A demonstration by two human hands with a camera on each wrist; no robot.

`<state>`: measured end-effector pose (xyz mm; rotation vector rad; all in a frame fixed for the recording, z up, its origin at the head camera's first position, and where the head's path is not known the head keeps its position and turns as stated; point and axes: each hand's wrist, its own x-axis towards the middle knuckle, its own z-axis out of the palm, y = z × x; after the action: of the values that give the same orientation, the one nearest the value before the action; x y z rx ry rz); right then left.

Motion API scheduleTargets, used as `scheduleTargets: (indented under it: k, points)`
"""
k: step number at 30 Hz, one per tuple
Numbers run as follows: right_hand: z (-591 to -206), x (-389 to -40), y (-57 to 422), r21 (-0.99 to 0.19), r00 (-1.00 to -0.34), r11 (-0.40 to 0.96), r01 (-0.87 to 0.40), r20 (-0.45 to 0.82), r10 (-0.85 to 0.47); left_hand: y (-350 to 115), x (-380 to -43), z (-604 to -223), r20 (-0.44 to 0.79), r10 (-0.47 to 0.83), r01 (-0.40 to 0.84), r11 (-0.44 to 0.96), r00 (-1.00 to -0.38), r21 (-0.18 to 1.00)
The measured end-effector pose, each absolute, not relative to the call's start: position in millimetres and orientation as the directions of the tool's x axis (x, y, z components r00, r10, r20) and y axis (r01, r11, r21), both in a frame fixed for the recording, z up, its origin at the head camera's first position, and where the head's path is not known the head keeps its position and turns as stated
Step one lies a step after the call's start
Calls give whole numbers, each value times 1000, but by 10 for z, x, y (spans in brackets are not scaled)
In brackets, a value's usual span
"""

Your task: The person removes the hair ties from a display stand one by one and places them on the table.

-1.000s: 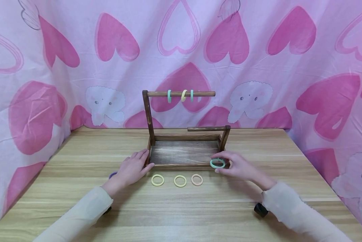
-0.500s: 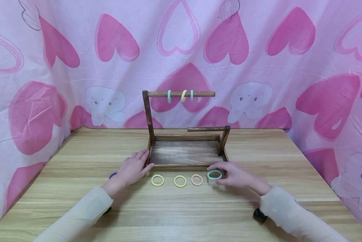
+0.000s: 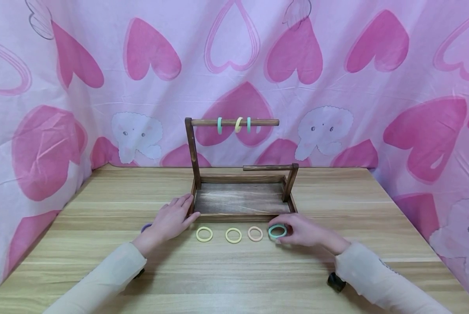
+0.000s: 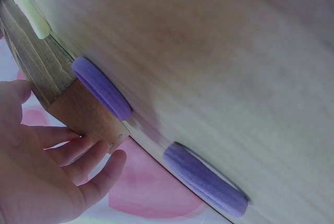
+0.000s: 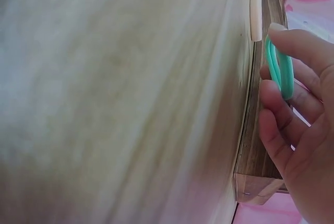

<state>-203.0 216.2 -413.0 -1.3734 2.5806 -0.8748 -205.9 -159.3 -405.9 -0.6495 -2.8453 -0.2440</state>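
My right hand (image 3: 303, 230) pinches a green hair tie (image 3: 270, 231) between thumb and fingers, just in front of the wooden rack's front right corner. In the right wrist view that green hair tie (image 5: 287, 78) is tilted, close to the tray's front wall. Fingers extended, my left hand (image 3: 171, 219) rests at the front left corner of the rack (image 3: 238, 217). Two yellow hair ties (image 3: 204, 241) and a pink one (image 3: 255, 240) lie in a row before it. Two purple hair ties (image 4: 102, 88) show in the left wrist view; the left arm mostly hides them from the head view.
On the rack's tall upper bar (image 3: 263, 122) hang two green hair ties (image 3: 219, 126) and a yellow one (image 3: 238, 126). A shorter bar (image 3: 266, 167) stands at the right. Black objects (image 3: 336, 282) sit under the sleeves. A pink heart-patterned cloth (image 3: 152, 100) hangs behind the table.
My right hand has moved the green hair tie forward off the tray's right front corner, down towards the table beside the pink one. My left hand has stayed put.
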Motion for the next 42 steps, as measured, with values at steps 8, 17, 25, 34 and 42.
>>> scheduleTargets:
  k: [8,17,25,34,42]
  points:
    - [-4152,-2023,2150,-509,-601,455,-731,165,-782,-1592,-2057,-4056,242,406,441,890,-881,113]
    - [-4145,-2016,2130,-485,-601,476,-734,138,-787,-1587,-2043,-4058,251,406,443,889,-879,113]
    - [-4148,-2008,2133,-486,-590,472,-736,119,-798,-1590,-2042,-4055,239,403,438,891,-884,117]
    - [-4104,-2034,2163,-555,-621,430,-712,212,-754,-1592,-2045,-4054,238,399,434,892,-886,122]
    - [-3890,-2088,2200,-598,-673,427,-679,275,-686,-1596,-2061,-4064,241,402,438,891,-883,119]
